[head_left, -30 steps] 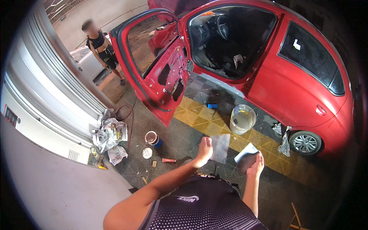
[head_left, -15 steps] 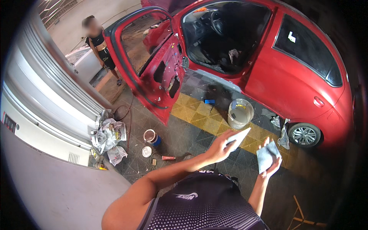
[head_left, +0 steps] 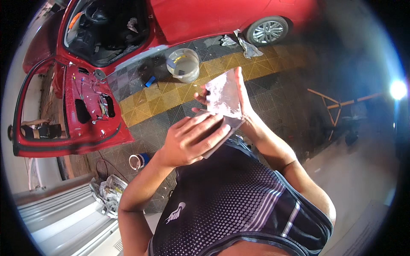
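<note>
A flat, thin plate [head_left: 227, 94] with pale, pinkish-white paste smeared over it lies across the palm of my right hand [head_left: 246, 100], whose thumb and fingers grip its edges. My left hand [head_left: 192, 140] closes on a thin grey spreader [head_left: 212, 150], fingers laid over its top. The spreader's upper edge meets the lower edge of the plate, in front of my chest. Part of the spreader is hidden under my left fingers.
A red car [head_left: 205, 19] stands ahead, its stripped door [head_left: 92, 109] open at left; a person [head_left: 45, 130] shows through the window frame. A bucket [head_left: 183, 65], blue block [head_left: 150, 81], paste tin [head_left: 137, 161] and crumpled paper [head_left: 112, 192] are on the floor. A wooden stand [head_left: 335, 103] is at right.
My hands, apart before, have come together so the spreader meets the plate. My view has turned right, so the car and bucket now appear farther left and higher.
</note>
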Available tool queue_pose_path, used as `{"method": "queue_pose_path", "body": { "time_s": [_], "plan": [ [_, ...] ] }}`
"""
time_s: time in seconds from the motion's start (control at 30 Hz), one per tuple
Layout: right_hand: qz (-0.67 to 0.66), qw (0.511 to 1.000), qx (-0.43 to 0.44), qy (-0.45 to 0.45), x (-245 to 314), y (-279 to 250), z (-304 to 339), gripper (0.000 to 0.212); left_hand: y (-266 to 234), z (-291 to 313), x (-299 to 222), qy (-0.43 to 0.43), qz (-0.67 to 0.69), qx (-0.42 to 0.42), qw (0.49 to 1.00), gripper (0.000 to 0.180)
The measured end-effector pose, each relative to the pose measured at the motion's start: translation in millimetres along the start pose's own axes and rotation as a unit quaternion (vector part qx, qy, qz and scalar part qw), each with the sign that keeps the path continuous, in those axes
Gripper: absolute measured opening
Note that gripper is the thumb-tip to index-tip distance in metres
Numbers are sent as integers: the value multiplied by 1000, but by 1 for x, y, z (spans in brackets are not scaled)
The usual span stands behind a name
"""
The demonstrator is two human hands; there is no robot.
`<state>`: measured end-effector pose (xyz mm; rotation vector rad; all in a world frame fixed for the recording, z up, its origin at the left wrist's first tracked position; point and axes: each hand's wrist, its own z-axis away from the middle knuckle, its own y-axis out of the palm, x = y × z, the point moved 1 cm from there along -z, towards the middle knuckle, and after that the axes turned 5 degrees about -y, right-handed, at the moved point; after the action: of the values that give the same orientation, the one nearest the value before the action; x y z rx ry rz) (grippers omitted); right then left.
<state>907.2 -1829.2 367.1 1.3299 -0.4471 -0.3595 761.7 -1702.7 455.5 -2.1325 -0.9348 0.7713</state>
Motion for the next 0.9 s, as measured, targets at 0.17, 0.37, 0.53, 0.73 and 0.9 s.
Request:
{"method": "queue_pose_path", "body": {
  "time_s": [0.17, 0.37, 0.53, 0.73, 0.9],
  "plan": [
    [2, 999, -33, 16, -8, 10, 16, 101, 12, -4, -6, 69, -38, 97, 992, 42],
    [15, 999, -32, -21, -18, 24, 34, 82, 8, -14, -23, 68, -18, 50, 996, 43],
    [80, 988, 9, -134, -22, 16, 36, 69, 14, -15, -29, 37, 10, 22, 999, 46],
    [125, 965, 44, -227, -17, 11, 35, 71, 30, -25, -28, -27, 72, -14, 997, 61],
    [266, 933, -21, -242, -7, 11, 30, 74, 49, -38, -24, -101, 104, -59, 988, 65]
  ]
}}
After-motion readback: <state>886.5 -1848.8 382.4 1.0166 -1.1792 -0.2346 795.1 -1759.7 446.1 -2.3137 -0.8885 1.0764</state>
